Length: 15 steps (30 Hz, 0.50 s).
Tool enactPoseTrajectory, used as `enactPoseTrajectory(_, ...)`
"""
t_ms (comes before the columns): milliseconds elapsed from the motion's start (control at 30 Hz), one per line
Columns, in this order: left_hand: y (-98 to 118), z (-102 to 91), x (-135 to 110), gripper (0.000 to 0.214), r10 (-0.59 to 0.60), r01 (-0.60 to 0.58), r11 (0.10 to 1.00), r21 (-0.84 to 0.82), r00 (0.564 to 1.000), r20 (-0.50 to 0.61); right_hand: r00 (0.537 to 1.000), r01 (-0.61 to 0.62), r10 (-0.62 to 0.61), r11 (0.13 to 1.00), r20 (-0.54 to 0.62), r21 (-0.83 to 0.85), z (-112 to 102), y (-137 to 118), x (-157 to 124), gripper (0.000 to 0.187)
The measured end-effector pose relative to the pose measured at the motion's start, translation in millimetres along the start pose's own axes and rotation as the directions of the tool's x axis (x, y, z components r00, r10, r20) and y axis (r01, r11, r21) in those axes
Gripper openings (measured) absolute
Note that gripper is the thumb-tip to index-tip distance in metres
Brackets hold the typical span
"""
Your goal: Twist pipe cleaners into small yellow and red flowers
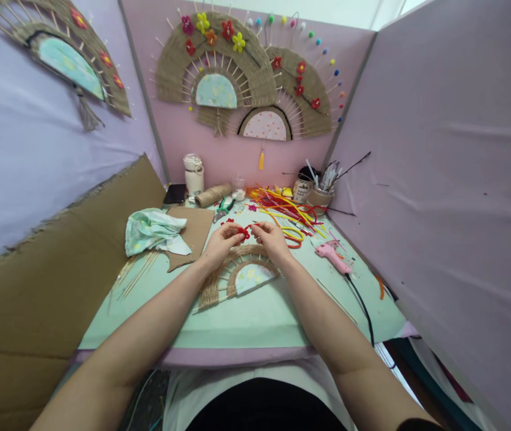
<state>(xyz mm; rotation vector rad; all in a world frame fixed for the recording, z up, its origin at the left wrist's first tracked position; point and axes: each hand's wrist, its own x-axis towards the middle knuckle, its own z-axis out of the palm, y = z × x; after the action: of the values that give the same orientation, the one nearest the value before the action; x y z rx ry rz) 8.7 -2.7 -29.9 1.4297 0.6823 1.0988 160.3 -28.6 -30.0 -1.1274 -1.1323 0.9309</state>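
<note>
Between my two hands, above the table, is a small red flower bent from pipe cleaner [244, 234]. My left hand [223, 244] pinches it from the left side. On the other side, the fingers of my right hand [271, 239] are closed on a red end of the same pipe cleaner. Beneath my hands lies a fan [214, 291] of twine woven over thin sticks, with a pale floral half-circle at its base. My forearms and hands cover part of its upper edge. Another small red piece [228, 221] shows just behind my left fingers.
Loose pipe cleaners [282, 206] lie behind my right hand. A pink glue gun [333, 256] with a black cord rests at the right. Floral cloth [151, 230], cardboard [196, 224], green-handled pliers [224, 207], a twine roll [212, 195] and a white bottle [193, 175] stand or lie leftward.
</note>
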Motion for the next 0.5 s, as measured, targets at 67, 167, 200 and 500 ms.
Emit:
enactPoseTrajectory(67, -0.3, -0.2, 0.0, 0.027, 0.0, 0.0, 1.0, -0.022, 1.0, 0.003, 1.0, -0.001, 0.001, 1.0, -0.015, -0.011, 0.6, -0.1, -1.1, 0.026)
enactPoseTrajectory(167, -0.7, -0.7, 0.4, 0.026, -0.004, 0.004, 0.999, -0.048, 1.0, 0.004, 1.0, -0.008, 0.009, 0.999, -0.025, 0.041, 1.1, -1.5, -2.8, 0.024)
enactPoseTrajectory(200, -0.6, -0.9, 0.4, 0.026, -0.006, 0.007, 0.999, -0.05, 1.0, 0.01, 1.0, -0.015, 0.016, 0.997, -0.011, 0.072, 1.1, -2.3, -3.3, 0.025)
enactPoseTrajectory(500, 2.7, 0.4, -2.4, 0.03, -0.013, 0.022, 0.995, -0.094, 0.996, 0.089, 0.998, -0.048, 0.043, 0.993, 0.047, 0.104, 5.2, -2.9, -5.1, 0.023)
